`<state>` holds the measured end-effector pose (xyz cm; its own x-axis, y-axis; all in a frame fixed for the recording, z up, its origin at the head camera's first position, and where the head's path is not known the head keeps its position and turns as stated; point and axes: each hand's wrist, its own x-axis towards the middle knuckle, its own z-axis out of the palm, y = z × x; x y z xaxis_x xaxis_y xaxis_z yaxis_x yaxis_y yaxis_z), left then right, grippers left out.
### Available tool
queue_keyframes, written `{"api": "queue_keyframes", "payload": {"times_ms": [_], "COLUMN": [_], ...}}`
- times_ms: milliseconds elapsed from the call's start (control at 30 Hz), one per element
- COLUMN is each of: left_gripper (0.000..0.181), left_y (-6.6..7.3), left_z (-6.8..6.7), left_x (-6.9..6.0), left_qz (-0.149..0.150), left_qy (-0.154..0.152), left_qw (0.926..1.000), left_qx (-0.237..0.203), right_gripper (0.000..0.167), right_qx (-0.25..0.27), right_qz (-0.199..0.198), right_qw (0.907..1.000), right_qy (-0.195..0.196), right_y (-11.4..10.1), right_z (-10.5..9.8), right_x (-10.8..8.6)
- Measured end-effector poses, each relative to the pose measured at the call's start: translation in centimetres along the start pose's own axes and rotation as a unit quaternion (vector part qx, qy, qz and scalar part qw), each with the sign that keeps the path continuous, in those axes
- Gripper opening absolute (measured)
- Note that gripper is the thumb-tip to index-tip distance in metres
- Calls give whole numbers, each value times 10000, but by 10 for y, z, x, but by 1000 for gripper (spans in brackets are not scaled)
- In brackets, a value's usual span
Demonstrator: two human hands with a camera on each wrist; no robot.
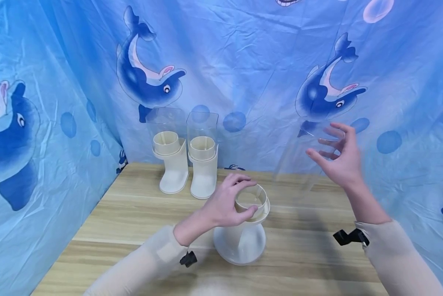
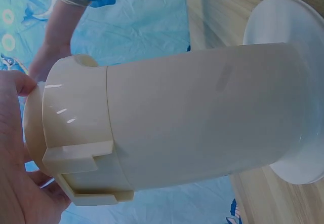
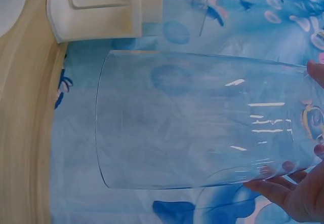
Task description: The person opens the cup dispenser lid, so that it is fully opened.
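Note:
In the head view, a white stand (image 1: 240, 246) with a wide round foot stands upright on the table. My left hand (image 1: 227, 203) curls thumb and fingers round the cream collar at its top. The left wrist view shows the stand's smooth body (image 2: 202, 122) and the collar (image 2: 76, 112) with a stepped tab on its side. Off to the right, raised above the table, my right hand (image 1: 340, 158) holds a clear plastic container (image 3: 192, 122) by its upper end. The container hangs down, apart from the stand, faint against the cloth in the head view.
Two similar white dispensers, one (image 1: 173, 172) left of the other (image 1: 204, 176), stand at the back left with clear upper parts. The wooden table (image 1: 125, 246) lies beneath. Blue cloth (image 1: 243, 82) with whale prints hangs behind and at the sides.

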<state>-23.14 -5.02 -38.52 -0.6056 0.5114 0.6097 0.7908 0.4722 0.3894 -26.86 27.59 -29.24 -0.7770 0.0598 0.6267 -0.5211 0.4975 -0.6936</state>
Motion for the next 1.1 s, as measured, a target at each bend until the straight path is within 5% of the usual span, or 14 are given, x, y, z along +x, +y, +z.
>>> {"api": "queue_keyframes", "payload": {"times_ms": [400, 1100], "left_gripper": [58, 59], "left_y": [2, 8], "left_z": [2, 0], "left_x": [-1, 4], "left_qz": [-72, -278], "left_qy": [-204, -450], "left_qw": [9997, 9976], "left_qx": [118, 438], "right_gripper": [90, 99], "right_qx": [-505, -681], "right_qz": [626, 824], "right_qw": [9966, 9940], "right_qy": [-194, -237], "right_y": [41, 94], "right_z": [20, 57], "right_x": [7, 13]}}
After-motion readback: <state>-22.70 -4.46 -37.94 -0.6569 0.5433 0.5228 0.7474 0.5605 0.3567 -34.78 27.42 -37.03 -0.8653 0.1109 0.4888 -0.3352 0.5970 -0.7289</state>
